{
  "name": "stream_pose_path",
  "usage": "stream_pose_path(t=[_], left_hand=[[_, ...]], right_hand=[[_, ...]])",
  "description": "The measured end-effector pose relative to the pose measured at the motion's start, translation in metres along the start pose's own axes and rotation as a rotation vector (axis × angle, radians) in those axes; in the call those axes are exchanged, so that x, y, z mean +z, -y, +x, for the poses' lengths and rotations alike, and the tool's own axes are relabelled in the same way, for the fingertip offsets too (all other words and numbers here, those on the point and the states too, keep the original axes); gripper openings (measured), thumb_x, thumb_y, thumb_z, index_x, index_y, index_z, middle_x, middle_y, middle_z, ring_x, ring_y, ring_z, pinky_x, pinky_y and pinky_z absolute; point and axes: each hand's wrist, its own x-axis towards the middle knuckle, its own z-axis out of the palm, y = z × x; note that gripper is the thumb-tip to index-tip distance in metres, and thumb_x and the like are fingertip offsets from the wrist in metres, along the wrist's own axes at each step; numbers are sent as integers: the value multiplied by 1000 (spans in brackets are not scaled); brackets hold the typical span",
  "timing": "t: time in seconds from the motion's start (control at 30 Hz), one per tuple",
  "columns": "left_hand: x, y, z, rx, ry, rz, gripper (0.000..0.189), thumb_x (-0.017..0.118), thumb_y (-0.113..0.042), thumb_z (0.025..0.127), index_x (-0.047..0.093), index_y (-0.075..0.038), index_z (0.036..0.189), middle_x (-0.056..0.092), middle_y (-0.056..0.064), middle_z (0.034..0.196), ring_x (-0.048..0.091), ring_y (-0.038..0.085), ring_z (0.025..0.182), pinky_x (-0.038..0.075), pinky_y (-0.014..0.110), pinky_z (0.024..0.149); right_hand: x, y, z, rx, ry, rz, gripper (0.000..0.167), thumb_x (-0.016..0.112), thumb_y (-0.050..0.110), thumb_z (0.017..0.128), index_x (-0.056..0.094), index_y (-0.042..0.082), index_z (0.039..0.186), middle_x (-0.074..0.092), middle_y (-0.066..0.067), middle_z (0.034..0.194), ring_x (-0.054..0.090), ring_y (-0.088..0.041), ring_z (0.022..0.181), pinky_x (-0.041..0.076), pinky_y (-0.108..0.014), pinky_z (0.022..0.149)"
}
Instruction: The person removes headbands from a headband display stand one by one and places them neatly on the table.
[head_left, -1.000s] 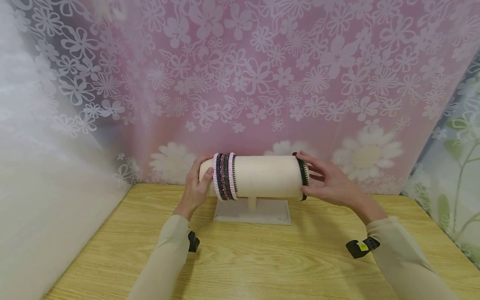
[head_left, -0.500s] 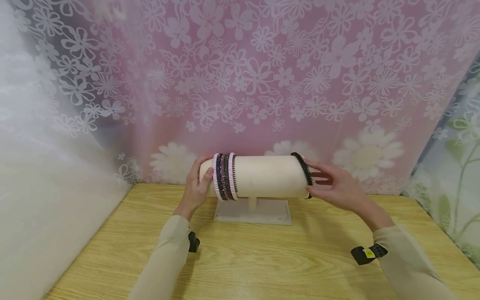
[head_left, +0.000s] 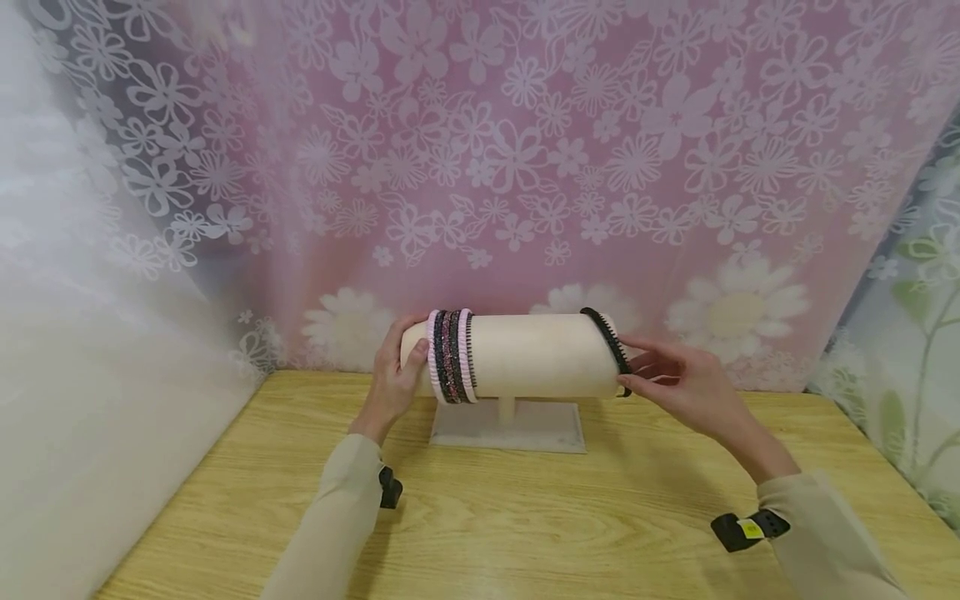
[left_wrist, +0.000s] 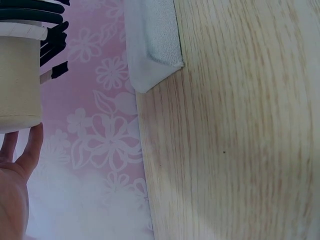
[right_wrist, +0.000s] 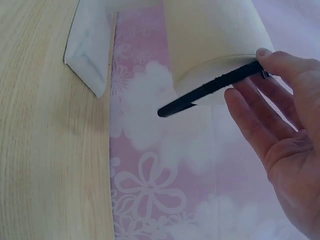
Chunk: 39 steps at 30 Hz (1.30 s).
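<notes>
A cream padded roll [head_left: 540, 357] lies level on a short post above a pale base [head_left: 487, 432]; it looks like a headband display stand. My left hand [head_left: 393, 377] grips the roll's left end, thumb in front and fingers behind. Beside that thumb several headbands [head_left: 452, 358] sit together, pink and dark glittery ones, the rightmost toothed. At the right end, my right hand [head_left: 688, 385] pinches a black toothed headband [head_left: 609, 340], which slants across the roll's edge. In the right wrist view, one end of this black headband [right_wrist: 215, 86] sticks out past the roll's end face.
The stand is on a light wood-grain table [head_left: 480, 517] in front of a pink flowered curtain [head_left: 487, 167]. A white sheet [head_left: 112, 375] hangs on the left, a green-leafed one [head_left: 915, 350] on the right. Black wrist cameras are strapped over both sleeves.
My right hand has drawn back to the right and slightly down. The black headband's lower part has moved right with it, tilting it more. My left hand keeps its grip on the roll.
</notes>
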Motion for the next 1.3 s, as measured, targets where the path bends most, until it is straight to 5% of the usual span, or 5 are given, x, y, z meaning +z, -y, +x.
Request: stream_pose_path(t=[0.17, 0.63, 0.87, 1.03, 1.3], left_hand=[[0, -1, -1, -12, -2, 6, 44, 53, -13, 100, 52, -4, 142, 59, 21, 138, 60, 33, 105, 51, 43, 86], [-2, 0, -3, -26, -3, 31, 42, 53, -28, 102, 53, -25, 144, 60, 7, 140, 61, 25, 106, 52, 44, 86], [-2, -7, -2, -30, 1, 9, 42, 52, -19, 102, 53, -16, 144, 59, 15, 138, 60, 30, 104, 51, 45, 85], [-6, -30, -2, -29, 6, 6, 41, 52, -14, 100, 53, -4, 140, 60, 22, 133, 60, 32, 102, 51, 42, 84], [-8, -46, -2, -23, 8, 6, 40, 52, -13, 100, 54, -3, 138, 61, 22, 128, 60, 31, 98, 51, 40, 82]], right_hand=[[2, -3, -2, -8, -17, 24, 53, 78, 13, 91, 62, 10, 141, 75, -14, 105, 69, 4, 86, 58, -19, 72], [2, 2, -4, -12, -44, 70, 54, 79, 3, 87, 62, 8, 138, 70, -14, 104, 67, 8, 88, 58, -19, 70], [-2, 1, -7, -17, -80, 30, 54, 79, 0, 86, 63, 8, 136, 70, -13, 102, 65, 10, 87, 57, -16, 70], [-5, -3, -11, -21, -70, 17, 51, 78, -1, 87, 63, 7, 135, 69, -9, 99, 64, 10, 87, 56, -15, 73], [-11, -12, -23, 4, -67, -4, 51, 77, -1, 88, 62, 6, 136, 69, -10, 101, 63, 11, 89, 55, -12, 75]])
